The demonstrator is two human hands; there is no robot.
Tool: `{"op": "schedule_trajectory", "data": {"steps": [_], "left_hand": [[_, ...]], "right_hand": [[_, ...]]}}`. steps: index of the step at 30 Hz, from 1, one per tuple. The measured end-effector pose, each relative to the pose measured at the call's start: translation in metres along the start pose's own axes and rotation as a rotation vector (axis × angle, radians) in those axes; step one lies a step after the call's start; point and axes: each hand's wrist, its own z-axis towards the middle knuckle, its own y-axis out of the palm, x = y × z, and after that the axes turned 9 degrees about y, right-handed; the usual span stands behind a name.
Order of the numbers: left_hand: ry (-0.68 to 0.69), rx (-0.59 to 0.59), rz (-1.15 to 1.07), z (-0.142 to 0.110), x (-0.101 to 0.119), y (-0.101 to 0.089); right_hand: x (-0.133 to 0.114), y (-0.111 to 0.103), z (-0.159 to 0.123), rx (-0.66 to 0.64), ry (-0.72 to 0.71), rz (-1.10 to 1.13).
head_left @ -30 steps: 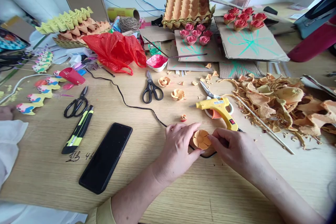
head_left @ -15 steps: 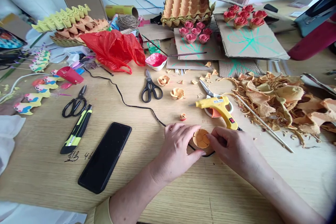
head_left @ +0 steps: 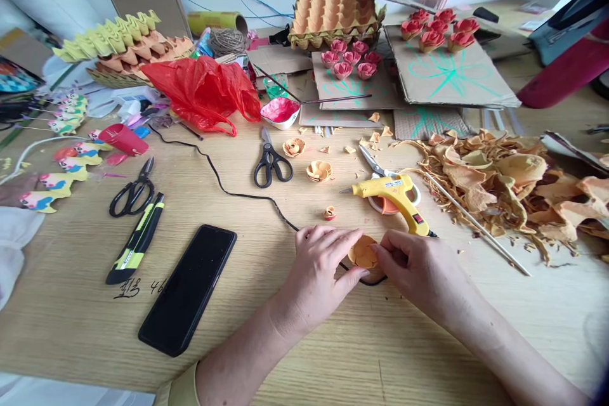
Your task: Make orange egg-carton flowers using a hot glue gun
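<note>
Between my hands is an orange egg-carton flower cup (head_left: 364, 252) with overlapping petals, low over the table. My left hand (head_left: 326, 266) curves round its left side, fingers over the far rim and thumb at the near edge. The thumb and bent fingers of my right hand (head_left: 409, 263) pinch the cup's right rim. A small rolled bud (head_left: 330, 212) lies just beyond my left fingers. Farther off sit two petal flowers, a fuller one (head_left: 319, 170) and another (head_left: 294, 147). A yellow glue gun (head_left: 392, 193) rests on orange-handled scissors (head_left: 375, 162), beyond my right hand.
Black scissors (head_left: 269, 162), pruning snips (head_left: 134, 190), a utility knife (head_left: 136, 244) and a phone (head_left: 188, 288) lie leftward. Carton scraps (head_left: 504, 184) heap at right with a thin stick (head_left: 476, 225). Red flowers stand on cardboard (head_left: 454, 73) behind; a black cord (head_left: 214, 168) crosses the table.
The view has shifted very slightly. Both hands keep their hold on the flower cup, which seems tilted a little; nothing else has visibly moved.
</note>
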Motion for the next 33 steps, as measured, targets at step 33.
{"op": "schedule_trajectory", "data": {"steps": [33], "left_hand": [[0.022, -0.047, 0.123, -0.0045, 0.0002, 0.0029]], "right_hand": [[0.0048, 0.0010, -0.0056, 0.034, -0.206, 0.110]]}}
